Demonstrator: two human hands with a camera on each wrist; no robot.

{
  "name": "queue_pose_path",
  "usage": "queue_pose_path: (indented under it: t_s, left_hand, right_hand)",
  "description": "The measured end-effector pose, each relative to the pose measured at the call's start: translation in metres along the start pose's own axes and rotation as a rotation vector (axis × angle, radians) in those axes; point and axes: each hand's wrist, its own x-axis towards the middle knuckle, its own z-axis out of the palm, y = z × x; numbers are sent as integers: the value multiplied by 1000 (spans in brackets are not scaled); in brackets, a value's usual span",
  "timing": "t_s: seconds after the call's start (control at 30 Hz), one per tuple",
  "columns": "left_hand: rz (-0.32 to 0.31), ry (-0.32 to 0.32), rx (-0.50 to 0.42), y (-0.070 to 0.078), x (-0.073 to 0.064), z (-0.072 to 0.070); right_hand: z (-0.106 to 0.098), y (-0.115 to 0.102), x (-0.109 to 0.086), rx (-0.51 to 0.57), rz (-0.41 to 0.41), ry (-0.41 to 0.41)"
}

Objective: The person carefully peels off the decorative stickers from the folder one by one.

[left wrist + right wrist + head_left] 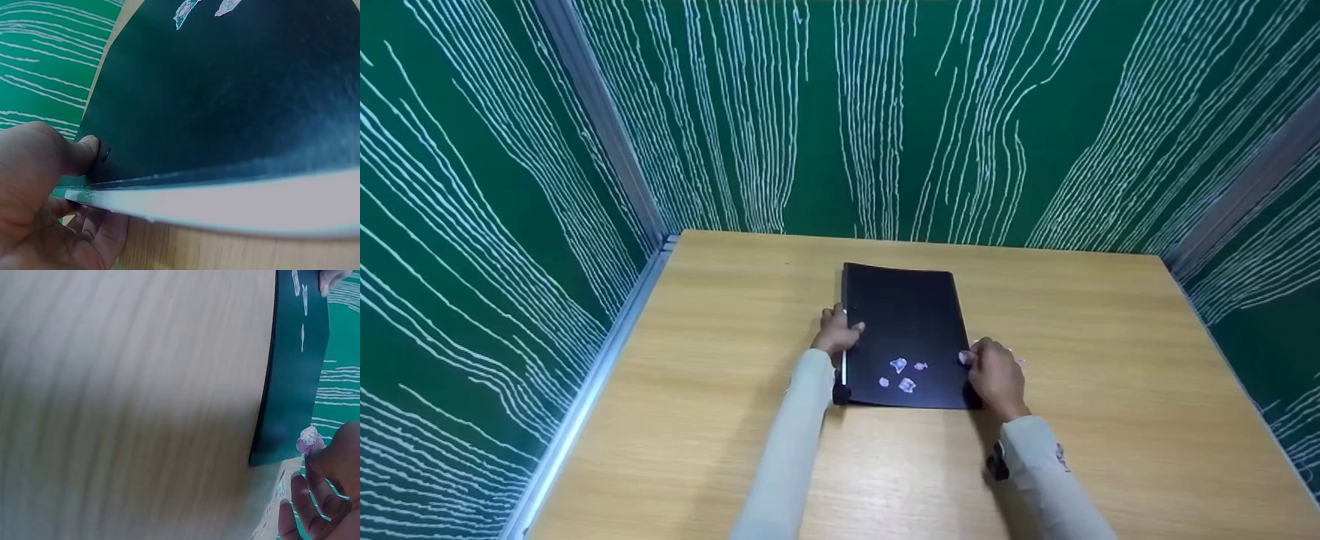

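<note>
A flat black folder (907, 315) lies on the table with a white strip along its left edge; whether it is a folder or a book, I cannot tell. My left hand (834, 332) grips that edge, the thumb (84, 154) on top and the other fingers below. Several small pinkish stickers (907, 385) sit on the lower part of the cover. Between thumb and fingertip, my right hand (997, 379) pinches another small pink sticker (309, 440) at the folder's right edge. Partly hidden beyond this hand is a pale sheet (289, 467) with small printed figures.
The wooden table (720, 315) extends around the folder on all sides. Green walls (817, 120) with white wavy lines rise behind it and at both sides, joined by grey metal posts (607, 112).
</note>
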Motion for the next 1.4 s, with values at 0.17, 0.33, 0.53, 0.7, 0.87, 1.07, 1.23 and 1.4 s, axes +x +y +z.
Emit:
queue_pose_path:
  t_s: [0.17,0.33,0.53,0.7,0.87,1.07,1.23,1.4]
  left_hand:
    - [16,11,4,1,-2,-1]
    - [6,24,-14,2,-2,-1]
    - [5,30,-12,1,1,-1]
    - [42,34,2,0,-1,-2]
    - [31,29,-3,0,-1,-2]
    - [7,25,-10,1,1,0]
    - [12,28,-15,1,-1,1]
    - [13,28,-17,2,-1,1]
  right_hand:
    - [-5,6,0,-34,37,4]
    - [-10,12,-1,-58,80,-6]
    - [-13,15,0,-75,105,-49]
    - [-11,14,-1,-93,97,-55]
    - [-10,12,-2,-93,130,-61]
    - [-10,12,-1,-79,166,-64]
    - [-11,13,-1,-80,192,-82]
    - [-14,14,-1,-79,201,-90]
